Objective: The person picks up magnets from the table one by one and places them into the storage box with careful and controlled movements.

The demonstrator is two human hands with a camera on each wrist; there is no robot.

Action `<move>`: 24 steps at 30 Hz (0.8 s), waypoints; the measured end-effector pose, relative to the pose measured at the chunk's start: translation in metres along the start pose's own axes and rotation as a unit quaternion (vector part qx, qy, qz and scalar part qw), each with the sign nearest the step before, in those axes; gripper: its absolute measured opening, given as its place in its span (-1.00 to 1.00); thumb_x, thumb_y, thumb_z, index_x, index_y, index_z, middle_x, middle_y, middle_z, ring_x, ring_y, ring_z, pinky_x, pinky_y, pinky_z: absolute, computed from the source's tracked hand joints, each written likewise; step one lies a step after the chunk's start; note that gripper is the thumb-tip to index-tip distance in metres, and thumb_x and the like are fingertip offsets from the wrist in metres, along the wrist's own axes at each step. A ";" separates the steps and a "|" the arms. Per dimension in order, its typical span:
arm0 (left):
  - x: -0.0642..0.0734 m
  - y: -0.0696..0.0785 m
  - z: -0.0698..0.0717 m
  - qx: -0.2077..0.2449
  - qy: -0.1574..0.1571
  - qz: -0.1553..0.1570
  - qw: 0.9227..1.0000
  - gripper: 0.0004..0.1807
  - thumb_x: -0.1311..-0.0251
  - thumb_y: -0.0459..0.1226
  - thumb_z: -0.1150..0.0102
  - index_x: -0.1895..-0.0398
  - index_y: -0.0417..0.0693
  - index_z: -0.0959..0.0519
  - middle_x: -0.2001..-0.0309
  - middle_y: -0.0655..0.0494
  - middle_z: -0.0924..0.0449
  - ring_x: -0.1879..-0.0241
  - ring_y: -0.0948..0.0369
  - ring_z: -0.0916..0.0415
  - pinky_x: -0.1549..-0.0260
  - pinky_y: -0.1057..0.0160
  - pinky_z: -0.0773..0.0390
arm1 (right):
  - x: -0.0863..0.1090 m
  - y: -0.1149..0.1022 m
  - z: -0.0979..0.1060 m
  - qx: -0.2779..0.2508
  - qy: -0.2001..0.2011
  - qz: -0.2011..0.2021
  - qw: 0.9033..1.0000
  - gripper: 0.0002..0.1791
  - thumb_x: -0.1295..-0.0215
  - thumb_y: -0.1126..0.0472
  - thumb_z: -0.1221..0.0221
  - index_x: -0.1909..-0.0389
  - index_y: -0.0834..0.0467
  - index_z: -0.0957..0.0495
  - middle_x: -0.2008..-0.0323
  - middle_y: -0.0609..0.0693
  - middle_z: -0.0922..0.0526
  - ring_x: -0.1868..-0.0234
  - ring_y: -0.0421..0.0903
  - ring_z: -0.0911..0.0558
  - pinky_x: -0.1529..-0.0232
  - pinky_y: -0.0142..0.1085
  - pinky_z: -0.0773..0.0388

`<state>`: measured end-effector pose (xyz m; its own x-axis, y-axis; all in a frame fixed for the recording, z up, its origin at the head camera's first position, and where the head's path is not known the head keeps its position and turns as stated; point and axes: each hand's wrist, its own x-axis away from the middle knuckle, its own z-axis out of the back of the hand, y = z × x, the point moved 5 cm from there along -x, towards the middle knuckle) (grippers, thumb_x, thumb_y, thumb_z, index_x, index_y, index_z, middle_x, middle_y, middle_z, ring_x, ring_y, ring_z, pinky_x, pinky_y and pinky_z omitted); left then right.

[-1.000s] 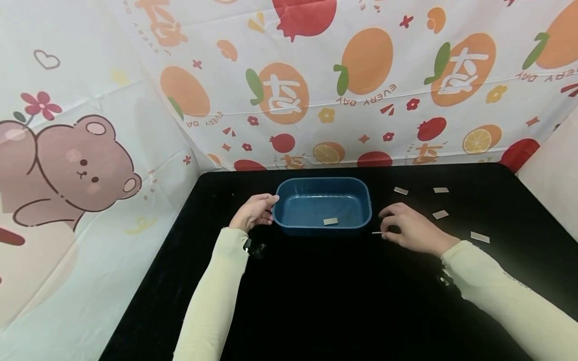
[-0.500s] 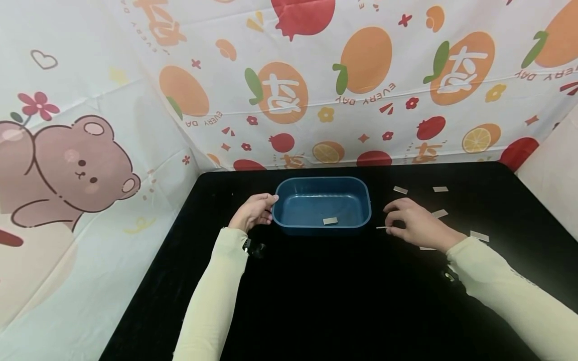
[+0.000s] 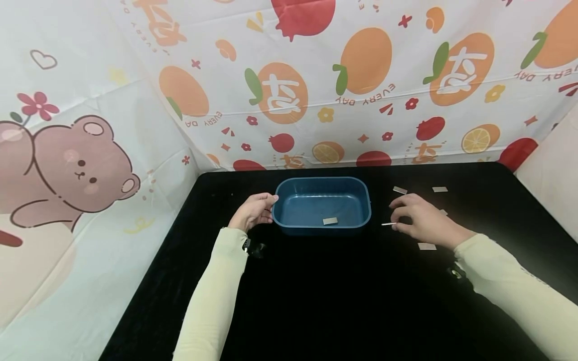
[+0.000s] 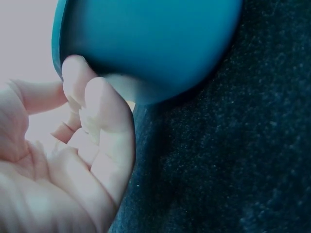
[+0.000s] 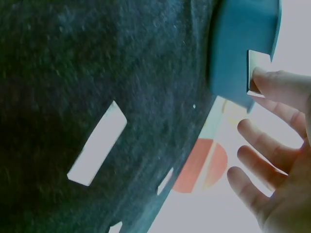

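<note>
A blue plastic basin (image 3: 322, 231) stands on the black table, with one small flat rectangular tile (image 3: 330, 221) lying inside near its front wall. My left hand (image 3: 254, 211) pinches the basin's left end; in the left wrist view two fingertips (image 4: 101, 94) press against its outer wall (image 4: 155, 43). To the right of the basin, my right hand (image 3: 422, 220) holds another thin tile (image 5: 259, 60) between thumb and index finger. That tile appears edge-on in the head view, and the other fingers are spread loosely.
Several loose tiles lie on the right side of the table: one tile (image 3: 400, 190) beyond my right hand, another tile (image 3: 440, 189) farther right, and a nearer tile (image 3: 426, 246) below the wrist. A printed cloth (image 3: 325, 75) hangs behind the table's back edge.
My right hand has shifted right and slightly farther back, away from the basin, still holding its tile. A tile below the wrist has come into view; another is now covered. My left hand stays put.
</note>
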<state>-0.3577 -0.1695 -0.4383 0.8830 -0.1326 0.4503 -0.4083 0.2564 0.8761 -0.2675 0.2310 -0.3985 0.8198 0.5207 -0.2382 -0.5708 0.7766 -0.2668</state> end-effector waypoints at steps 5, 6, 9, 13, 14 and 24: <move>0.000 0.000 0.000 0.006 -0.003 -0.004 1.000 -0.74 -0.47 -0.12 -0.03 0.39 -0.04 -0.43 0.63 0.19 -0.46 0.62 0.27 -0.45 0.51 0.35 -0.56 | 0.000 0.004 0.008 -0.001 0.006 -0.004 1.000 -0.90 -0.12 0.26 -0.41 0.36 0.02 -0.70 -0.05 0.15 -0.63 -0.15 0.16 -0.48 -0.19 0.16 -0.47; 0.000 0.000 0.000 0.007 -0.003 -0.003 1.000 -0.74 -0.47 -0.11 -0.03 0.39 -0.04 -0.42 0.63 0.19 -0.47 0.62 0.27 -0.45 0.51 0.35 -0.56 | 0.000 0.004 0.010 -0.004 0.007 -0.004 1.000 -0.89 -0.11 0.27 -0.41 0.36 0.03 -0.70 -0.05 0.16 -0.63 -0.15 0.16 -0.48 -0.19 0.16 -0.47; -0.001 -0.002 0.001 0.009 -0.005 -0.002 1.000 -0.75 -0.47 -0.10 -0.03 0.36 -0.04 -0.43 0.62 0.19 -0.47 0.62 0.27 -0.45 0.51 0.35 -0.56 | -0.001 0.004 0.012 -0.008 0.009 -0.003 1.000 -0.89 -0.11 0.27 -0.41 0.35 0.04 -0.71 -0.06 0.17 -0.63 -0.17 0.17 -0.47 -0.19 0.17 -0.45; 0.000 -0.002 0.001 0.008 -0.002 -0.003 1.000 -0.75 -0.47 -0.10 -0.04 0.33 -0.05 -0.44 0.61 0.19 -0.46 0.62 0.27 -0.45 0.50 0.34 -0.56 | -0.005 0.004 0.016 -0.018 0.010 -0.010 1.000 -0.90 -0.13 0.27 -0.40 0.33 0.06 -0.70 -0.08 0.19 -0.61 -0.19 0.20 -0.45 -0.21 0.19 -0.43; 0.001 -0.002 0.001 0.006 -0.003 -0.004 1.000 -0.75 -0.46 -0.10 -0.04 0.32 -0.06 -0.44 0.61 0.20 -0.45 0.61 0.27 -0.45 0.50 0.34 -0.56 | -0.007 0.004 0.016 -0.019 0.009 -0.014 1.000 -0.91 -0.14 0.26 -0.39 0.33 0.07 -0.70 -0.09 0.19 -0.61 -0.20 0.20 -0.44 -0.23 0.20 -0.42; 0.001 -0.001 0.000 0.001 -0.003 -0.002 1.000 -0.74 -0.47 -0.09 -0.03 0.34 -0.04 -0.44 0.62 0.18 -0.47 0.62 0.27 -0.45 0.51 0.35 -0.57 | -0.018 -0.002 0.023 -0.021 0.011 -0.013 1.000 -0.89 -0.17 0.25 -0.38 0.28 0.11 -0.71 -0.07 0.18 -0.61 -0.16 0.16 -0.46 -0.23 0.17 -0.42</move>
<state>-0.3563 -0.1699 -0.4387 0.8828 -0.1391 0.4486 -0.4059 0.2546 0.8777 -0.2802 0.2284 -0.3727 0.8332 0.4922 -0.2520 -0.5515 0.7734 -0.3125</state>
